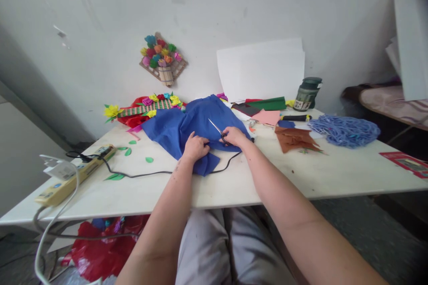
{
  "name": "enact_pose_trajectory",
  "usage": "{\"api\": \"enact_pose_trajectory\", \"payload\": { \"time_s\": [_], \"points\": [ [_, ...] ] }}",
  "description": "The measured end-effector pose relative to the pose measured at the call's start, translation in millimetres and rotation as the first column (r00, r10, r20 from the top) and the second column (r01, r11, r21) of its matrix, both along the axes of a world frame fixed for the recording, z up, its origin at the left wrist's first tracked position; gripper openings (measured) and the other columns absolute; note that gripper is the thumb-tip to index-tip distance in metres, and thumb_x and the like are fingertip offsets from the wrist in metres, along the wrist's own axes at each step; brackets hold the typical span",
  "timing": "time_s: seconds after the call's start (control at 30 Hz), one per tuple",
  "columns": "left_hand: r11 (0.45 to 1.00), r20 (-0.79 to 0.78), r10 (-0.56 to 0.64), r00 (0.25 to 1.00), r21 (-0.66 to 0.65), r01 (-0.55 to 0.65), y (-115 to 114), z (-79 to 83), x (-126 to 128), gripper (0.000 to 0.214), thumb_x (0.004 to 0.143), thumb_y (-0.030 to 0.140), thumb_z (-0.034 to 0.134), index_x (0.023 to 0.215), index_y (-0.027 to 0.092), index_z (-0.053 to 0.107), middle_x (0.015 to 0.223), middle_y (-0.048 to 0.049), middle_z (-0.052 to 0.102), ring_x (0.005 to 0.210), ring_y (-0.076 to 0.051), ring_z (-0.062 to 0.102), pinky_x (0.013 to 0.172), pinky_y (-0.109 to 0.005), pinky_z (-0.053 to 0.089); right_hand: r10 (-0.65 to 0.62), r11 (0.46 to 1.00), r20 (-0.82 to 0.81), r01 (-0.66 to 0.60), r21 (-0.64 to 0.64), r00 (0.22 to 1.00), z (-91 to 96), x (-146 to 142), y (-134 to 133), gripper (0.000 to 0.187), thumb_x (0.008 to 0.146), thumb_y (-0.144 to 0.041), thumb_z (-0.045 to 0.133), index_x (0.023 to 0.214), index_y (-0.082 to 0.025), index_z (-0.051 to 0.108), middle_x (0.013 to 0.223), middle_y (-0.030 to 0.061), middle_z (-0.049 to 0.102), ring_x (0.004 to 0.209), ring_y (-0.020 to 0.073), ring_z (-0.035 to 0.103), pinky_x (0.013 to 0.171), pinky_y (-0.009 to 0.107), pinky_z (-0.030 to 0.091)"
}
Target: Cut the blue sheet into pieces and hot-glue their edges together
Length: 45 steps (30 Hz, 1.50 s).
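Note:
A crumpled sheet of blue paper (187, 127) lies on the white table (234, 182) in front of me. My left hand (195, 147) is closed on its near edge and presses it down. My right hand (234, 136) grips a pair of scissors (217, 131), whose open blades point up and left over the blue paper. A black cable (147, 173) runs across the table and under the paper.
A yellow power strip (75, 173) lies at the left edge. Paper flowers (147, 107) and green leaves (149, 159) are behind left. Brown paper (294, 139), blue shredded material (344, 130), a dark jar (307, 93) and coloured sheets (267, 104) lie at right. White card (261, 69) leans on the wall.

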<state>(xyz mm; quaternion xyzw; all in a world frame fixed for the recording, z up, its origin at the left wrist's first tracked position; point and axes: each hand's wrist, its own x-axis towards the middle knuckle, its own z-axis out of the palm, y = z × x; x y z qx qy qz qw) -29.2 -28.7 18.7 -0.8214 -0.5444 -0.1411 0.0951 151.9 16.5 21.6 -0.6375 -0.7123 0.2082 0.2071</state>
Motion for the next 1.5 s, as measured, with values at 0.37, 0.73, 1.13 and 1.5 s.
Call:
{"api": "enact_pose_trajectory", "payload": {
  "time_s": [0.37,0.73,1.13,1.5],
  "points": [
    [1.0,0.069,-0.005,0.998,0.016,0.004,6.4,-9.2,9.4,0.026,0.08,0.025,0.045,0.092,0.023,0.068,0.101,-0.0014,0.061,0.093,-0.017,0.05,0.081,-0.026,0.044,-0.081,0.994,0.123,0.072,0.078,0.989,4.8,-0.4,-2.3,0.033,0.065,-0.038,0.065,0.096,-0.03,0.062,0.1,0.0004,0.066,0.094,0.0214,0.059,0.072,0.029,0.043],
    [0.992,0.056,0.094,0.994,0.081,-0.098,9.6,-10.9,50.7,0.035,0.081,0.039,0.045,0.108,0.023,0.06,0.097,-0.0058,0.062,0.094,-0.022,0.053,0.08,-0.032,0.043,-0.195,0.965,0.24,0.142,0.221,0.951,-2.6,24.1,17.5,0.031,0.079,-0.034,0.053,0.109,-0.029,0.056,0.099,0.0042,0.065,0.093,0.021,0.06,0.075,0.03,0.043],
    [1.0,-0.028,-0.019,0.999,0.017,0.019,-2.1,-9.1,39.4,0.033,0.078,0.023,0.045,0.103,0.027,0.065,0.107,-0.0012,0.065,0.098,-0.02,0.055,0.083,-0.031,0.042,-0.189,0.958,-0.085,0.203,0.201,0.978,-3.5,32.7,9.9,0.034,0.073,-0.041,0.062,0.103,-0.026,0.058,0.095,0.0006,0.066,0.089,0.0167,0.061,0.072,0.026,0.045],
    [0.997,0.079,0.03,0.996,0.071,-0.036,7.3,-11.5,39.7,0.033,0.086,0.043,0.039,0.093,0.029,0.068,0.092,-0.0009,0.068,0.091,-0.018,0.055,0.071,-0.026,0.044,0.032,0.994,-0.559,-0.082,-0.066,0.829,24.5,44.2,-18.7,0.036,0.072,-0.048,0.062,0.085,-0.015,0.056,0.058,0.0019,0.059,0.039,0.0081,0.051,0.029,0.015,0.027]
  ]
}}
